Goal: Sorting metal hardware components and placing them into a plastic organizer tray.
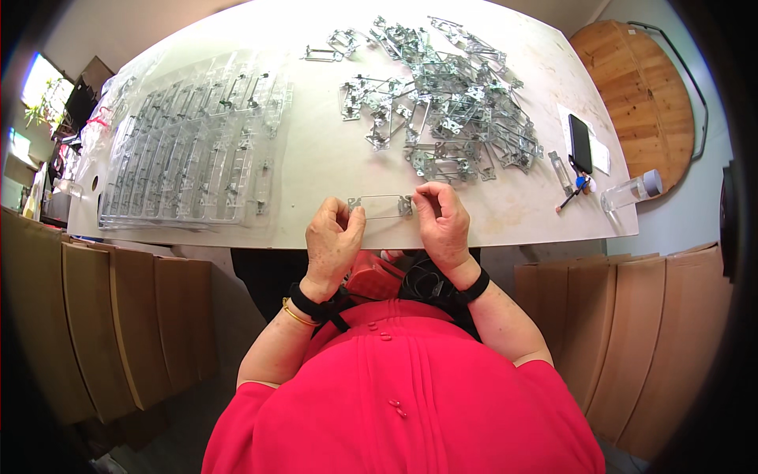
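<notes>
Between my two hands, just above the table's near edge, is a thin metal bracket assembly (382, 207) with small end plates joined by slim rods. My left hand (335, 237) pinches its left end between thumb and fingers. At the other end, my right hand (444, 227) grips the right end plate in the same way. Beyond my hands lies a loose heap of similar metal bracket assemblies (454, 99). Over to the left, clear plastic trays (197, 142) hold rows of these parts in their slots.
At the right of the white table (308, 158) lie a black phone (580, 144), a single bracket (560, 172) and a clear bottle (628, 193). A round wooden tabletop (641, 99) leans beyond. Cardboard boxes stand at lower left (130, 316) and lower right (624, 340).
</notes>
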`<state>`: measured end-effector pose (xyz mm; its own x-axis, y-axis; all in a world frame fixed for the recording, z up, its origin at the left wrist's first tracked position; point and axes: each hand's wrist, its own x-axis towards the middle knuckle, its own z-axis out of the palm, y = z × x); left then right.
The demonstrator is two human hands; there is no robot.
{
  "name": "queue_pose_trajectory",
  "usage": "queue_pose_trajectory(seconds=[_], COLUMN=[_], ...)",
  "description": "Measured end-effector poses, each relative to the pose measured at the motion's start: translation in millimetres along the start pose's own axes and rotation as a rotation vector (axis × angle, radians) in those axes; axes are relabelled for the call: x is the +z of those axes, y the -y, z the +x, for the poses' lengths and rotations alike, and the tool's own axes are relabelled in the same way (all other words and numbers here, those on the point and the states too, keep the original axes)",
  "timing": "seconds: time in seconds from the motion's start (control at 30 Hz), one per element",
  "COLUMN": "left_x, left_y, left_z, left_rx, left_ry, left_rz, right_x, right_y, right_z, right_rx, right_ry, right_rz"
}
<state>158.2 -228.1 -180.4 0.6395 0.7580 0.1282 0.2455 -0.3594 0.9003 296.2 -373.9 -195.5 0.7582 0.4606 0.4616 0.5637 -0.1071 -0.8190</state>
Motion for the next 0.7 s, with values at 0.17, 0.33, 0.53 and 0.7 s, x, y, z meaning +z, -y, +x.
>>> queue_pose_trajectory(seconds=[0.17,0.33,0.53,0.7], left_x=[0.2,1.3,0.4,1.1], left_y=[0.3,1.1,0.1,0.2], left_z=[-0.1,-0.4,0.2,-0.2], left_rx=[0.011,-0.005,0.002,0.005], left_ry=[-0.013,-0.013,-0.007,-0.014], left_rz=[0.01,-0.014,0.003,0.012], right_x=[0.0,-0.3,-0.2,0.1], right_y=[-0.4,0.3,0.9,-1.9], right_z=[0.2,2.9,-0.5,3.3], right_rx=[-0.021,-0.135,0.003,-0.141], right_ry=[0.008,-0.009,0.013,-0.013], right_rz=[-0.012,-0.047,0.008,-0.049])
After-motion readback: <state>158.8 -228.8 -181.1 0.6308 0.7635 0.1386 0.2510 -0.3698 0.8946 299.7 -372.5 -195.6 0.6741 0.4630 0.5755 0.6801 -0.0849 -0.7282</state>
